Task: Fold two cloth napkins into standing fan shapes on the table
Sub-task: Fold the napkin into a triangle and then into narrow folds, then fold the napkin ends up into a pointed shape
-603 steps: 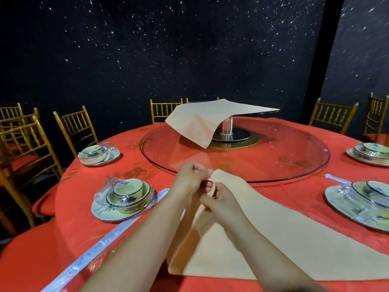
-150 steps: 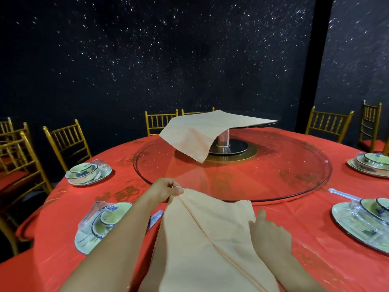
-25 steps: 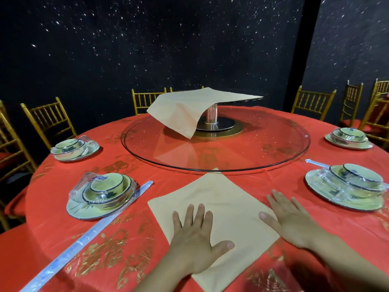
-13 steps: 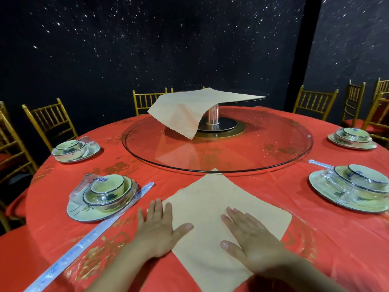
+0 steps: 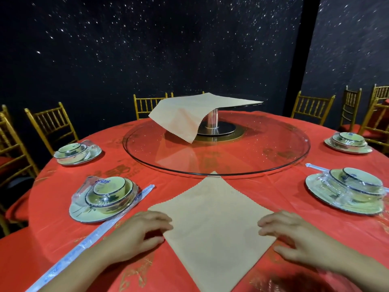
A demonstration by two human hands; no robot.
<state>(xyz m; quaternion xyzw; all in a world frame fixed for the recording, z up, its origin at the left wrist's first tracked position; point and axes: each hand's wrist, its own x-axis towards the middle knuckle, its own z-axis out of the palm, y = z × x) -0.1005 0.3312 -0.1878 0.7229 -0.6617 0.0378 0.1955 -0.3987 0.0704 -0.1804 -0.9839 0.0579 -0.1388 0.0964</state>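
A tan cloth napkin (image 5: pixel 212 224), folded to a square, lies flat as a diamond on the red tablecloth (image 5: pixel 294 218) in front of me. My left hand (image 5: pixel 139 232) is at its left edge, fingers curled over the cloth and thumb beside the edge, pinching it. My right hand (image 5: pixel 296 234) pinches the right corner in the same way. A second tan napkin (image 5: pixel 189 114) hangs unfolded over the small raised stand at the table's centre.
A glass turntable (image 5: pixel 290 163) fills the table's middle, and the napkin's far corner touches its rim. Wrapped dish sets stand at near left (image 5: pixel 105 199), far left (image 5: pixel 75 153), near right (image 5: pixel 347 192) and far right (image 5: pixel 347 142). Wrapped chopsticks (image 5: pixel 88 241) lie at left. Gold chairs ring the table.
Both hands slid outward from the napkin's middle to its left and right edges. Their fingers went from flat to curled on the cloth. The napkin has stayed flat.
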